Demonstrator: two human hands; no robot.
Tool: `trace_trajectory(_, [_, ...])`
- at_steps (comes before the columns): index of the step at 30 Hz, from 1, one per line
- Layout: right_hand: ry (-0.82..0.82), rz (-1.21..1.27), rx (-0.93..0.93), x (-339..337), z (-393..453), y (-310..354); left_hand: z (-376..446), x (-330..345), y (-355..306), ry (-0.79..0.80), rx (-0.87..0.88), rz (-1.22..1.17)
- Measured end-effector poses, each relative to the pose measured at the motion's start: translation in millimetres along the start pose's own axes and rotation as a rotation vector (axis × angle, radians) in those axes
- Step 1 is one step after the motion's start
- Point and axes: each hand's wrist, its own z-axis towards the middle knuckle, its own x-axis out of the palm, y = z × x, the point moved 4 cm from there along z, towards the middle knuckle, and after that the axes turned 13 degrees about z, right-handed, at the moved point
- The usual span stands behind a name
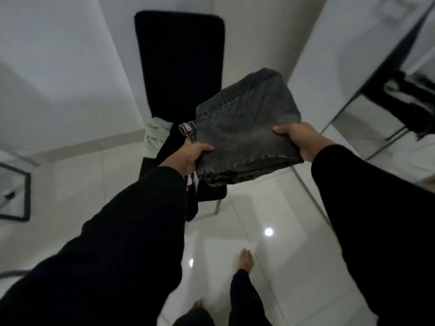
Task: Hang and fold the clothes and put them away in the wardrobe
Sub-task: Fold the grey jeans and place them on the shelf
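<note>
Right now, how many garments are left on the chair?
2 that I can tell: a pale green garment on the chair seat, and a black garment beside it. The folded jeans may hide more.

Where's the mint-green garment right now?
In the head view, the mint-green garment lies left of centre on the black chair, bunched beside other dark clothes, just beyond the left hand gripping the folded jeans.

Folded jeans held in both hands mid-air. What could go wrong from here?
1. The folded dark grey denim jeans are gripped only at their near corners by the left hand and right hand; the far half may sag and unfold.
2. The black upholstered chair stands close ahead on glossy white floor tiles; bare feet might slip or bump it.
</note>
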Motion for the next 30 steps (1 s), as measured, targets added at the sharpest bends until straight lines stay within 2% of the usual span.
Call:
trace_trajectory(6, [-0.310,0.156,-0.130,-109.7,-62.7,25.0,-17.4,101.6,-63.3,0.023,0.129,0.327])
trace_trajectory(11, [-0.530,0.216,-0.156,-207.3,-93.0,18.9,-39.1,207.8,-88.9,0.122,0.229,0.429])
trace_trajectory(15, [-0.669,0.221,-0.132,-274.8,-111.2,4.9,-44.8,286.0,-88.8,0.156,0.294,0.498])
trace_trajectory(22, [-0.895,0.332,-0.045,-382.9,-137.5,-45.4,-60.8,420.0,-67.4,0.310,0.367,0.681])
trace_trajectory(30, [-1.077,0.430,-0.064,-470.2,-133.1,-87.5,-55.6,546.2,-52.7,0.635,0.444,0.775])
